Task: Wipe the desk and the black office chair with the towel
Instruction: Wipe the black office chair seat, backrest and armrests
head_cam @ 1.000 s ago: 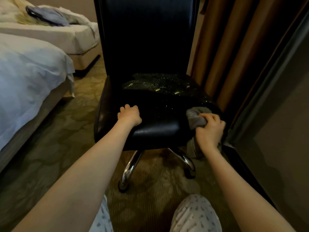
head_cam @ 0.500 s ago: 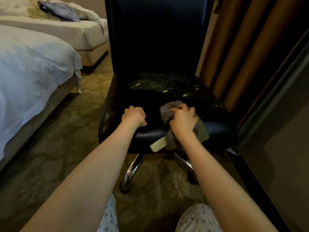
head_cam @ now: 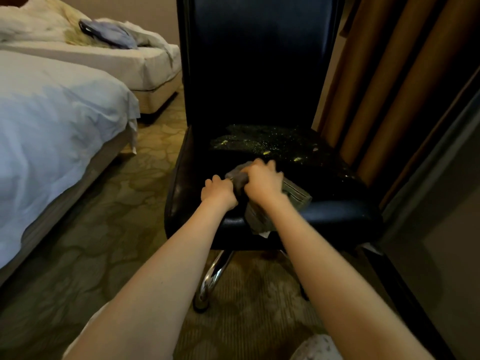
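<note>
The black office chair (head_cam: 337,193) stands in front of me, its seat speckled with yellowish crumbs toward the back. My right hand (head_cam: 263,181) grips a bunched grey towel (head_cam: 296,197) and presses it on the front middle of the seat; part of the towel hangs over the front edge. Just left of it, my left hand (head_cam: 219,192) is curled into a fist resting on the seat's front edge, touching the towel. The desk is out of view.
A bed with white sheets (head_cam: 52,131) fills the left side, a second bed (head_cam: 109,55) behind it. Brown curtains (head_cam: 384,87) hang right of the chair, with a dark panel (head_cam: 446,229) at far right. The chair's chrome base (head_cam: 211,279) stands on patterned carpet.
My right hand has slid the towel leftward across the front of the seat, from the right edge to right beside my left hand. The left hand has stayed on the seat's front edge.
</note>
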`<control>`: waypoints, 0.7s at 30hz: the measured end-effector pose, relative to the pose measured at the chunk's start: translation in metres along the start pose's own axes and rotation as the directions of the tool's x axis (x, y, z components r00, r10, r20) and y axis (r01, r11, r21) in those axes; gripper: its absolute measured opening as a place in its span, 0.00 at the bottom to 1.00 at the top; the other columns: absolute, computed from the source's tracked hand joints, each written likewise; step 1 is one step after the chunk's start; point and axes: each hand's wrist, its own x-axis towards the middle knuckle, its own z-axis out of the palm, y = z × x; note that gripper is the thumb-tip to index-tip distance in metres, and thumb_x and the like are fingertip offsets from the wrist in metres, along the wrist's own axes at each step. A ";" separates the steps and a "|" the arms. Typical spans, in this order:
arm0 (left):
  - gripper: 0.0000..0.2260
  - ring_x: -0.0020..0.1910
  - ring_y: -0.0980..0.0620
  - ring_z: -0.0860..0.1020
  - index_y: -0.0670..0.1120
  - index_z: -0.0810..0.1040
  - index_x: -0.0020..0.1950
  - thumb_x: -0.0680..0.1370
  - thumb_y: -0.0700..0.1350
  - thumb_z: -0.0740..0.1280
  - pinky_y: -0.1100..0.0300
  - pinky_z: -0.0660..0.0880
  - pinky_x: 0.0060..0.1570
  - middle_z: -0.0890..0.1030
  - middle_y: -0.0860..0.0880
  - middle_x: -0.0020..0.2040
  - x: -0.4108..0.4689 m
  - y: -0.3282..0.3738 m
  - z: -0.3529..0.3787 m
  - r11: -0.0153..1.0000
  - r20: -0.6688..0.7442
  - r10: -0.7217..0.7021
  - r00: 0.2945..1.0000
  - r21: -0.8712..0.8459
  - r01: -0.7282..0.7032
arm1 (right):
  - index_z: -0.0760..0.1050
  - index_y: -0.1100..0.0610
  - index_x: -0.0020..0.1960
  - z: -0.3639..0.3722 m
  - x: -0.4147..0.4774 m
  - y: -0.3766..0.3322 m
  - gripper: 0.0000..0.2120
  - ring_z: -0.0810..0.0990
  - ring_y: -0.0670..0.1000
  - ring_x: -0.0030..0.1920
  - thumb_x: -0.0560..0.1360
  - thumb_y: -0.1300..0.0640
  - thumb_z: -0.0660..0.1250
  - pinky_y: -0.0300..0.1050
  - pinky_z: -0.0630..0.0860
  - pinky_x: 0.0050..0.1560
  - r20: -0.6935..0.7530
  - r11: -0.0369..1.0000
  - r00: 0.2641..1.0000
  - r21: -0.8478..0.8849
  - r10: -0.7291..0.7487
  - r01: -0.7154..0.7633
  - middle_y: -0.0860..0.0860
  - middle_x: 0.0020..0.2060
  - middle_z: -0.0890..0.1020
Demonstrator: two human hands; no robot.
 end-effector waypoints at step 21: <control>0.22 0.69 0.38 0.61 0.44 0.64 0.71 0.77 0.41 0.63 0.48 0.63 0.66 0.61 0.39 0.71 0.018 -0.014 -0.022 0.967 -0.036 -0.079 0.996 0.238 0.086 | 0.73 0.51 0.65 -0.012 -0.002 0.079 0.20 0.64 0.61 0.64 0.74 0.61 0.62 0.57 0.69 0.60 -0.024 0.977 0.980 0.076 0.200 -0.197 0.54 0.64 0.70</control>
